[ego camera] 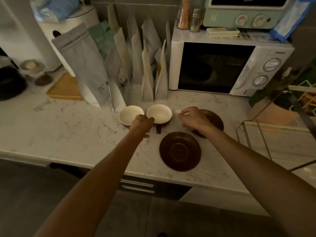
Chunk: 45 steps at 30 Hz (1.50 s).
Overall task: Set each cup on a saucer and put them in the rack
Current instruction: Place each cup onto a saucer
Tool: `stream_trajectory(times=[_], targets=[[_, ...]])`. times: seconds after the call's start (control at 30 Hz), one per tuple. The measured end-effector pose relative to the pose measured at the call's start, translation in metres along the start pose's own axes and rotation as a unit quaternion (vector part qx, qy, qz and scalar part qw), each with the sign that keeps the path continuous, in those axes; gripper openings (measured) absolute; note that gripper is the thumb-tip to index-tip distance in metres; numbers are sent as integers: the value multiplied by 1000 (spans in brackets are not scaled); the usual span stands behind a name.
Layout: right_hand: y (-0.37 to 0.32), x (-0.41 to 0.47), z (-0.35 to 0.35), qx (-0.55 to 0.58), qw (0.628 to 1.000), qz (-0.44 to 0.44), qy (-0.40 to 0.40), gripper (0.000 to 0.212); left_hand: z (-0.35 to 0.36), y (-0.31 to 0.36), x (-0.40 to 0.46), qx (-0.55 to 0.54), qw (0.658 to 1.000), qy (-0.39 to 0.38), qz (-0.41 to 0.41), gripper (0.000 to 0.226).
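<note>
On the marble counter (71, 130) two cups stand side by side, almost touching, both upright, white inside and brown outside. The left cup (130, 115) is just in front of the tall paper bags (147, 65). The left hand (141, 124) rests between the two cups at their near side, fingers curled; whether it grips a cup or only touches it cannot be told. The right cup (159, 114) shows a dark handle pointing toward the person. A brown saucer (179, 151) lies empty near the counter edge, just beside the right cup. The right hand (194, 121) hovers over the far saucer (216, 122), fingers loosely bent and apart, holding nothing. Behind stands a white microwave (222, 67). The wire rack (256, 134) is at the far right.
</note>
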State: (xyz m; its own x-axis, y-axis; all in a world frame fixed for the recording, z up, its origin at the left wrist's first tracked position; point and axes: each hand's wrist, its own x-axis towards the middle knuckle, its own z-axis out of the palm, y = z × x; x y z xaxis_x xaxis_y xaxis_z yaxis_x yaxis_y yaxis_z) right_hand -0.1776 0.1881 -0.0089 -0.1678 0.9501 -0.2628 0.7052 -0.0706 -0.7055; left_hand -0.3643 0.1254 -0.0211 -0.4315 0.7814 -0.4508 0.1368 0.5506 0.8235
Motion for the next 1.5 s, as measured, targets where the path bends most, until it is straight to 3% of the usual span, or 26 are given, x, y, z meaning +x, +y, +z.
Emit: stream_trajectory(times=[0.23,0.4,0.7,1.03,1.33,1.5], targets=[[-8,18,21,31,999,4,-10,38,10,-6,15,-37,998,8,-46,29],[-13,27,33,19,999,6,-27,34,20,-7,23,-14,999,23,-43,40],[-11,38,48,91,993,54,-43,27,34,-13,32,-48,997,54,-12,32],[-14,37,36,96,994,44,3,25,33,-1,25,-36,997,64,24,36],[5,21,-22,67,994,36,77,29,77,32,9,-83,994,-8,65,53],[33,9,-53,48,989,75,121,31,115,42,9,-16,995,-40,87,51]])
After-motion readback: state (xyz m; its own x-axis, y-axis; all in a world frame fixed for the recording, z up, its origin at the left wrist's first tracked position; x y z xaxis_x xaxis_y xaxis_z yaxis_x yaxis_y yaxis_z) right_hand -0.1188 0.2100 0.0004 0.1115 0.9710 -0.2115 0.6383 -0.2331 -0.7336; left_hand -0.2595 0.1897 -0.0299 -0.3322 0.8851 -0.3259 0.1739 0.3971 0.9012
